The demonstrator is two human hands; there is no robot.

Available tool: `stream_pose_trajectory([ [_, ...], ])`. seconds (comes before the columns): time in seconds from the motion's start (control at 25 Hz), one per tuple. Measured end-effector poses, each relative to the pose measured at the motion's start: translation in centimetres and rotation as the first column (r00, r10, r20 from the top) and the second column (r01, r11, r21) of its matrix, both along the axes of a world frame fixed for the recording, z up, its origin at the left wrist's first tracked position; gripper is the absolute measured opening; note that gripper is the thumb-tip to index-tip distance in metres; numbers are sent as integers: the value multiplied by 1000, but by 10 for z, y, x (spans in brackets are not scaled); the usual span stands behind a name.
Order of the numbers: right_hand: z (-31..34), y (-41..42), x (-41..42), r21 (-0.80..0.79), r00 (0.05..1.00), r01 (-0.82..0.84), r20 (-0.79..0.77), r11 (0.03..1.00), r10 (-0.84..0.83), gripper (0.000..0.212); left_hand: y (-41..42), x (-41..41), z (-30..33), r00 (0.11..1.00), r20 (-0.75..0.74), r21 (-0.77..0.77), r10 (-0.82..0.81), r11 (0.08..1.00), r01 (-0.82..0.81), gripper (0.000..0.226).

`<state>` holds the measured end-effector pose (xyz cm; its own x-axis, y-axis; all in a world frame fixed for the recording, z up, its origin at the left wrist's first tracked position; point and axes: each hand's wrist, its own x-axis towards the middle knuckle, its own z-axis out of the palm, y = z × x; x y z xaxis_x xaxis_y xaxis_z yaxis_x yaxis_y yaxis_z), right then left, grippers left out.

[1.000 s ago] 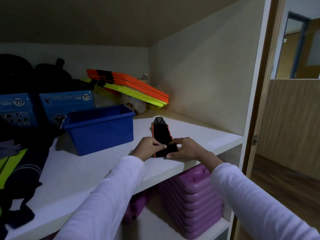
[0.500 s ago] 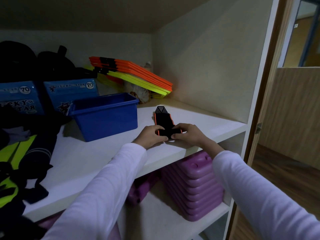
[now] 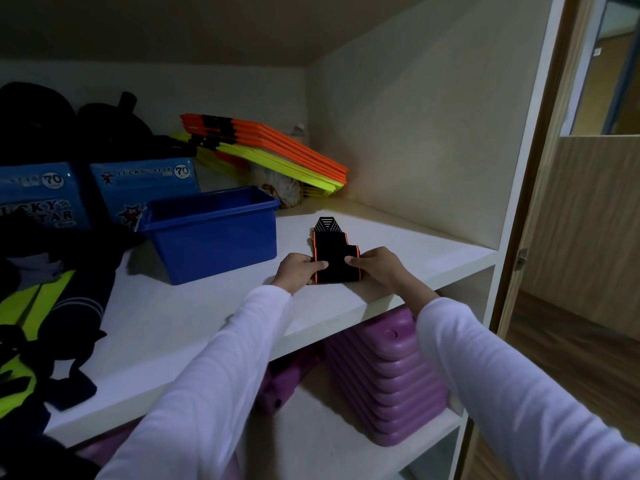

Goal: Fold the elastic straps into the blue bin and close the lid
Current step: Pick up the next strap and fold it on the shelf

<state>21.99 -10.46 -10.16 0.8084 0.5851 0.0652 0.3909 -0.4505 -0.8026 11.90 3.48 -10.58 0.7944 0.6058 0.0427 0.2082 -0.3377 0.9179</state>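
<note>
A black elastic strap with orange edges (image 3: 335,261) lies on the white shelf (image 3: 207,306), its near end doubled over into a thick fold. My left hand (image 3: 297,270) pinches the fold's left side and my right hand (image 3: 375,266) pinches its right side. The strap's far end, with a striped tip, points toward the back wall. The open blue bin (image 3: 214,233) stands just left of the strap, with no lid in view.
Orange and yellow flat markers (image 3: 270,150) are stacked at the back. Blue "Lucky Star" boxes (image 3: 138,188) and dark bags sit behind the bin. Black and yellow fabric (image 3: 41,306) lies at the left. Purple stacked steps (image 3: 388,375) fill the lower shelf. A wooden door frame (image 3: 540,168) stands right.
The near end of the strap has been folded over toward the back, so the strap is shorter and thicker. Both hands have shifted to the fold's sides.
</note>
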Motion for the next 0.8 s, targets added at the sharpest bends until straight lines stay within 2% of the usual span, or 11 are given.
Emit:
stream_pose_trajectory([
  [0.24, 0, 10, 6, -43, 997, 76, 23, 996, -75, 54, 9, 12, -2, 997, -63, 8, 42, 999, -42, 23],
  [0.36, -3, 12, 6, -1, 995, 72, 66, 997, -71, 32, 9, 13, -1, 993, -74, 32, 88, 996, -86, 25],
  [0.44, -6, 12, 5, 54, 994, 84, 68, 995, -88, 48, 8, 12, -1, 994, -70, 60, 85, 995, -81, 30],
  [0.52, -10, 14, 5, 54, 982, 68, 173, 996, -76, 50, 7, 10, -1, 995, -56, 64, 79, 995, -76, 48],
  [0.6, -12, 17, 6, 33, 945, 23, 325, 999, -33, 42, 6, 9, 0, 996, -41, 151, 79, 986, -72, 48],
  [0.68, -13, 19, 8, -4, 890, -44, 453, 999, 41, 32, 4, 8, 2, 999, -10, 287, 51, 957, -46, 39],
  [0.8, -14, 20, 5, -68, 858, -72, 505, 995, 97, 26, 0, 8, 6, 999, 5, 489, -42, 872, 34, 30],
])
